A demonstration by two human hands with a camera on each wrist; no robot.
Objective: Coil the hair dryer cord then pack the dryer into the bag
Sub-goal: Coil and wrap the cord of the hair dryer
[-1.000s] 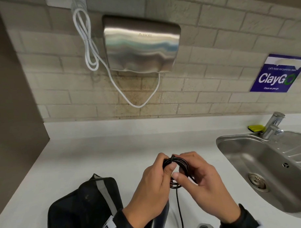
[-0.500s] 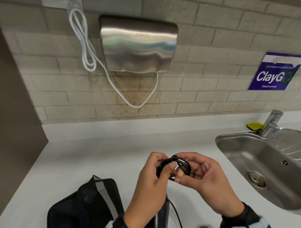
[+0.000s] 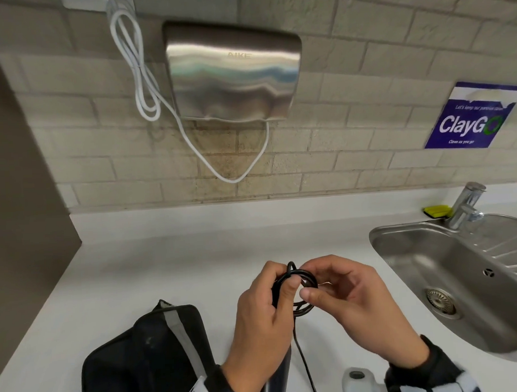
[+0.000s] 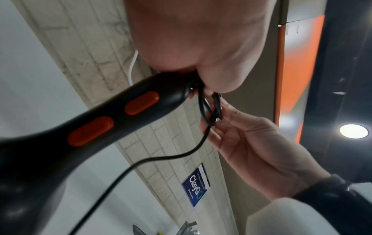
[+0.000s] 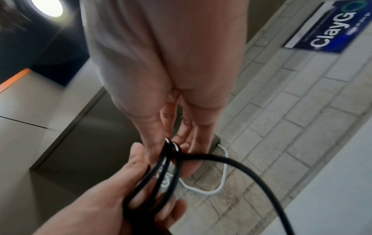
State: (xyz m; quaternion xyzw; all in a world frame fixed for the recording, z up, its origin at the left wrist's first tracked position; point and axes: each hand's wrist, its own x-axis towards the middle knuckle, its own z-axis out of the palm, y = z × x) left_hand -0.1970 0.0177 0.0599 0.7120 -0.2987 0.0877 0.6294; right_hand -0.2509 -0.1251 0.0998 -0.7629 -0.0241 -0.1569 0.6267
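My left hand [image 3: 279,283] grips the end of the black hair dryer handle [image 4: 112,114], which has two orange buttons, and pinches the small coil of black cord [image 3: 305,277] against it. My right hand [image 3: 313,282] pinches the coil's other side between thumb and forefinger, its other fingers loosely spread. A loose length of cord [image 3: 301,355] hangs down from the coil. The black bag [image 3: 146,361] lies on the counter to the left of my left forearm. The dryer's head is out of view.
A steel sink [image 3: 379,238] with a tap [image 3: 465,206] and a yellow sponge [image 3: 436,210] sits at the right. A wall hand dryer [image 3: 232,73] and its white cable [image 3: 142,82] hang above the white counter [image 3: 165,257]. A small white object [image 3: 357,380] lies near my right wrist.
My right hand's fingers have loosened and spread a little, and its thumb has shifted under the coil. Both hands stay at the same spot above the counter.
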